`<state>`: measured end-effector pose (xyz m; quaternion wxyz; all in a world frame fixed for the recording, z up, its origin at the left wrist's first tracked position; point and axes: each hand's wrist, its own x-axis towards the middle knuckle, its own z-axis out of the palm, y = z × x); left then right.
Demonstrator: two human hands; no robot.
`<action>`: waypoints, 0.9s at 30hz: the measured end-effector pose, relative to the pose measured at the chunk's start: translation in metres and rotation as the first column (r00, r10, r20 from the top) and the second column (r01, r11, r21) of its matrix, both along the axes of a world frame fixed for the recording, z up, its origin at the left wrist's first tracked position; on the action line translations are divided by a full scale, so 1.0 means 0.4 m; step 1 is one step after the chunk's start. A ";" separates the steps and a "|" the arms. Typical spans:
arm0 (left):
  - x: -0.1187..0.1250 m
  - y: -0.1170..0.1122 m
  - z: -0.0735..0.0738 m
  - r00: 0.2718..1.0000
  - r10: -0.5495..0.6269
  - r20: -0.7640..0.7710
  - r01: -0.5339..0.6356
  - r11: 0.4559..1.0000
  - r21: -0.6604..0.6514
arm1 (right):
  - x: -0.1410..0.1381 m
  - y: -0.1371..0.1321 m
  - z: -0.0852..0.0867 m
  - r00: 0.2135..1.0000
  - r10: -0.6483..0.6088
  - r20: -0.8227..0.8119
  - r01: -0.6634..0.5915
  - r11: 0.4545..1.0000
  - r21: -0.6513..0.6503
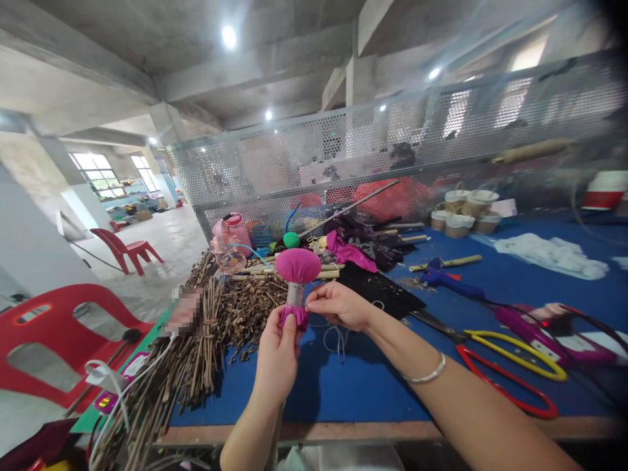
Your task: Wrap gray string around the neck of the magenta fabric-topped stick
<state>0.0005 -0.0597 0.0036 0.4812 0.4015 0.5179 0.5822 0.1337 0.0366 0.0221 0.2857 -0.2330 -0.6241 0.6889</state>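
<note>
My left hand (280, 353) is wrapped round the gathered lower end of a magenta cloth-covered knob (297, 265). Its head is round and smooth, and a silvery-grey binding (295, 294) circles its neck; a stick seems to run down below my hand. Beside that binding, my right hand (341, 306) is closed in a pinch, with a bangle on the wrist. A thin pale thread (336, 340) hangs in loops under the right hand. Whether the fingertips grip this thread is too small to make out.
Bundled dried stalks (196, 347) lie at the left. Large scissors (510, 366) with red and yellow handles, a blue glue gun (454, 282) and a purple power strip (534, 333) are at the right. Behind are small buckets (461, 209), a green ball (291, 240) and a mesh partition (294, 157).
</note>
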 end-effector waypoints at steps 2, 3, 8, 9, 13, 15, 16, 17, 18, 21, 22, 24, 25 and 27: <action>-0.003 -0.006 0.012 0.994 -0.072 0.083 0.077 0.995 -0.060 | -0.003 0.002 -0.003 0.999 0.027 -0.019 -0.028 0.999 -0.033; -0.006 -0.008 0.018 0.985 -0.117 0.129 0.129 0.988 -0.089 | -0.003 0.004 -0.006 0.999 0.022 -0.042 -0.024 0.999 -0.046; -0.037 0.012 0.024 0.852 -0.310 0.421 0.406 0.900 -0.158 | -0.003 0.016 -0.021 0.992 0.025 -0.126 -0.035 0.996 -0.081; -0.041 0.021 0.018 0.805 -0.332 0.491 0.463 0.870 -0.172 | -0.003 0.020 -0.025 0.990 0.057 -0.128 -0.068 0.994 -0.084; -0.032 0.056 -0.006 0.797 -0.298 0.526 0.475 0.846 -0.240 | 0.002 0.033 -0.031 0.994 0.053 -0.092 -0.059 0.997 -0.059; -0.018 0.063 -0.009 0.940 -0.188 0.285 0.249 0.948 -0.198 | 0.004 0.038 -0.029 0.999 -0.029 -0.042 0.027 0.999 -0.046; -0.010 0.063 -0.007 0.985 -0.107 0.134 0.125 0.983 -0.132 | 0.005 0.039 -0.027 0.997 -0.071 -0.016 0.070 0.997 -0.036; -0.003 0.063 -0.005 1.000 -0.029 -0.007 0.029 0.998 -0.052 | 0.004 0.040 -0.025 0.994 -0.107 0.005 0.107 0.994 -0.021; 0.004 0.061 -0.003 0.992 0.019 -0.123 -0.017 1.000 0.014 | 0.003 0.040 -0.024 0.991 -0.135 0.023 0.135 0.991 -0.005; 0.024 0.060 -0.007 0.949 0.031 -0.314 -0.004 0.996 0.087 | -0.006 0.036 -0.023 0.984 -0.169 0.057 0.167 0.985 0.045; 0.029 0.063 -0.012 0.943 0.034 -0.332 -0.002 0.995 0.095 | -0.009 0.034 -0.024 0.982 -0.180 0.060 0.176 0.983 0.057; 0.034 0.073 -0.025 0.947 0.061 -0.315 -0.026 0.993 0.114 | -0.015 0.031 -0.025 0.978 -0.201 0.051 0.197 0.978 0.073; 0.033 0.080 -0.030 0.955 0.069 -0.289 -0.037 0.993 0.114 | -0.017 0.030 -0.026 0.976 -0.215 0.044 0.211 0.974 0.089; 0.027 0.093 -0.036 0.975 0.043 -0.217 -0.026 0.996 0.081 | -0.018 0.030 -0.026 0.967 -0.253 0.029 0.247 0.960 0.132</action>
